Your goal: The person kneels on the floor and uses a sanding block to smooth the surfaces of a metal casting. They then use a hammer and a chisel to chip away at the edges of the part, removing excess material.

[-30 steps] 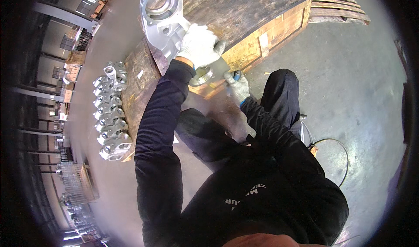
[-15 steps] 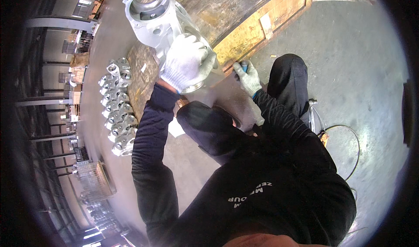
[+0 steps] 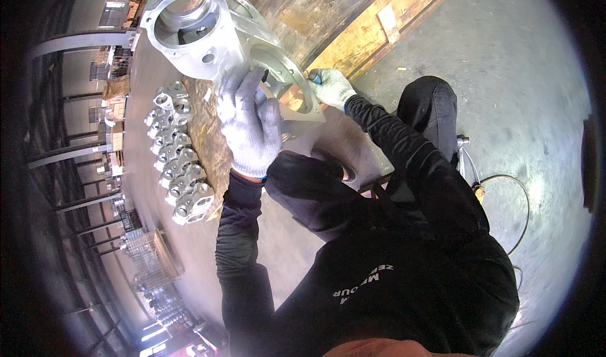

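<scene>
A large silver metal casting [image 3: 218, 51], with round openings and a flange at the far end, rests at the wooden bench's edge. My left hand [image 3: 249, 126], in a white knit glove, lies against its near side with the fingers stretched out. A small dark tip shows by those fingertips; what it belongs to is unclear. My right hand [image 3: 332, 90], also gloved, is closed around a small blue-handled tool [image 3: 315, 77] beside the casting's round side opening. The tool's working end cannot be made out.
The worn wooden bench top [image 3: 303, 10] has a yellowish wooden side panel [image 3: 353, 44]. Several similar silver castings [image 3: 177, 148] stand in rows at the left. My knees are below the casting. A dark hose [image 3: 527, 205] curves over the grey floor at the right.
The casting has shifted left and turned, showing its side opening. My left hand has gone from a closed grip to stretched fingers. My right hand has moved up and left to the casting.
</scene>
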A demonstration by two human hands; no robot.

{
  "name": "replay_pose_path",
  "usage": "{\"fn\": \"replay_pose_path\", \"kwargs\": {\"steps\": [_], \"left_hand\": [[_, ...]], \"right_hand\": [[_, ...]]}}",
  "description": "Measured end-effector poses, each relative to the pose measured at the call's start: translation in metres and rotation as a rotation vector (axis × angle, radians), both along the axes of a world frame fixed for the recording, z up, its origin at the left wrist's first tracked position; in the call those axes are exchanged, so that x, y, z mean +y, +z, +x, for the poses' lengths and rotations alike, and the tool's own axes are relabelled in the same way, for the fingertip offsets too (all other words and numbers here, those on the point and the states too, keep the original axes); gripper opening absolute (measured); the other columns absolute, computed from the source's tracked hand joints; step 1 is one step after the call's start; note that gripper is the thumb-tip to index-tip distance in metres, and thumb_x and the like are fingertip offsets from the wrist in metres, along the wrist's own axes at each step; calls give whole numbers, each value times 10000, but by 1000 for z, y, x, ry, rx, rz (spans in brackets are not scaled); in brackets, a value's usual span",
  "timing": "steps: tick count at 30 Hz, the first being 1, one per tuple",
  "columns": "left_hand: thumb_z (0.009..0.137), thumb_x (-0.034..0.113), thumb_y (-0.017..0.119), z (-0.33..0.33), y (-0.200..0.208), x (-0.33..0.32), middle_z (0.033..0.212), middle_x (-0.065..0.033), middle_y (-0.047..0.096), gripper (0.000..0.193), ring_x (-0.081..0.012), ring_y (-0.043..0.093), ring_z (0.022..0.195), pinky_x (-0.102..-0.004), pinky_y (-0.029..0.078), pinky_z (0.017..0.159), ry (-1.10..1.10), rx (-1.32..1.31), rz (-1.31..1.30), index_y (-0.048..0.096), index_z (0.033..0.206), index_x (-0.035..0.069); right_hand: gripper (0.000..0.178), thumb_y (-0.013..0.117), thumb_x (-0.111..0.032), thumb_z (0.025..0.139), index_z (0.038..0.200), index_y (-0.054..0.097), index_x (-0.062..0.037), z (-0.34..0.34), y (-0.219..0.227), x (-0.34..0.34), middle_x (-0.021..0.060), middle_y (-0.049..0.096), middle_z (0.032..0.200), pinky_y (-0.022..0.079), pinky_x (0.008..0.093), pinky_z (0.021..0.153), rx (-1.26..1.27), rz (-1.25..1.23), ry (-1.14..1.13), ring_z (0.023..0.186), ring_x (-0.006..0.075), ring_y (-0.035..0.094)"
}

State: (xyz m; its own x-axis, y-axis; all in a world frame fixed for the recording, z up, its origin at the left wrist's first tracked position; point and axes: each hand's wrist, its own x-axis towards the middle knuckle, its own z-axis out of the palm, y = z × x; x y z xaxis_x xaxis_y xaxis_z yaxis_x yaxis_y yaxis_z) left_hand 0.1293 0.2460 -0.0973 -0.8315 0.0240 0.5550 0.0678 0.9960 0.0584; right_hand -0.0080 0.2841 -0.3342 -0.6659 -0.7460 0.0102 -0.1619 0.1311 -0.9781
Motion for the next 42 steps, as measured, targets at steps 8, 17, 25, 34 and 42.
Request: {"fn": "replay_pose_path", "kwargs": {"steps": [8,17,25,34,42], "left_hand": [[920,63,505,0,-1,1,1332,-214,546,395,-381,501,1282,-472,379,1093,57,-25,-36,561,1305,-2],[969,293,558,-1,-6,-5,1317,-213,545,437,-431,502,1245,-549,334,1115,43,0,-24,559,1292,-1],[988,261,580,-2,-4,0,1336,-208,531,412,-380,487,1289,-475,403,1072,74,-26,-54,548,1320,19],[859,208,702,-4,-12,-8,1275,-184,543,478,-400,518,1190,-509,397,1013,36,66,-88,561,1283,38],[854,260,696,-6,-16,-6,1281,-149,588,436,-375,570,1195,-483,426,1026,61,173,-129,607,1244,85]], "right_hand": [[368,668,-385,875,1031,714,-56,12,-19,-26,214,709,934,525,404,776,-194,-159,-26,880,384,680],[374,653,-399,882,1060,711,-76,11,-8,-25,222,699,937,525,423,773,-131,-96,-60,893,405,667],[255,634,-351,867,966,698,-125,23,-11,-26,184,696,876,530,458,723,34,-68,-184,839,397,674],[244,681,-357,827,915,660,-130,54,-1,17,164,675,777,530,459,672,275,-30,-226,781,393,670],[314,681,-322,862,1083,711,-101,86,13,57,211,690,880,545,402,699,125,70,-222,854,388,687]]}}
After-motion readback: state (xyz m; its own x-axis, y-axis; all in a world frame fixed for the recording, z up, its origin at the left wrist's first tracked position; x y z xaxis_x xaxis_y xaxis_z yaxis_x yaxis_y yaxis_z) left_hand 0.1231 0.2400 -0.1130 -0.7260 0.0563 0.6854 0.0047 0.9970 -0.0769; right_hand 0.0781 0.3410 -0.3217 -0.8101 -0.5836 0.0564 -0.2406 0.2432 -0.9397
